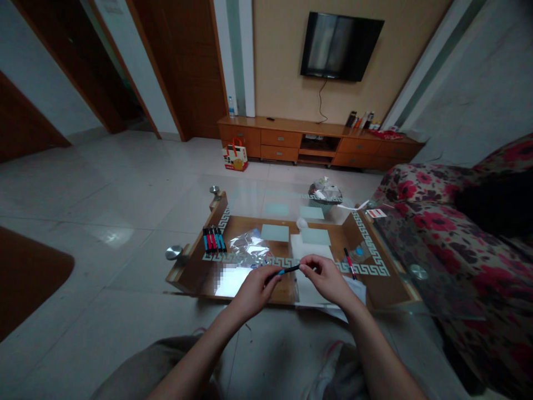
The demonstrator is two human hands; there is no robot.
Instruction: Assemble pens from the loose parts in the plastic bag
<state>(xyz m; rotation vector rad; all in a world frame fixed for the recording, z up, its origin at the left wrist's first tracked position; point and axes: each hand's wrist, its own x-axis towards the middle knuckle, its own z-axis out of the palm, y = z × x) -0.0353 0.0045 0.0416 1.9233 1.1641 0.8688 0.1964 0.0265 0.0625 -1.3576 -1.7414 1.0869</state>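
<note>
A blue and black pen is held level between my two hands, above the near edge of the glass table. My left hand is closed round its blue end. With thumb and fingertips, my right hand pinches the black end. On the glass to the left lies a row of several blue, red and black pens. One red and black pen lies by itself to the right of my right hand. Crumpled clear plastic bags are beyond my left hand.
White papers and a clear bottle with a blue cap show at the glass coffee table. Behind it stands a filled waste basket. A flowered sofa is on the right, a paper bag by the TV cabinet.
</note>
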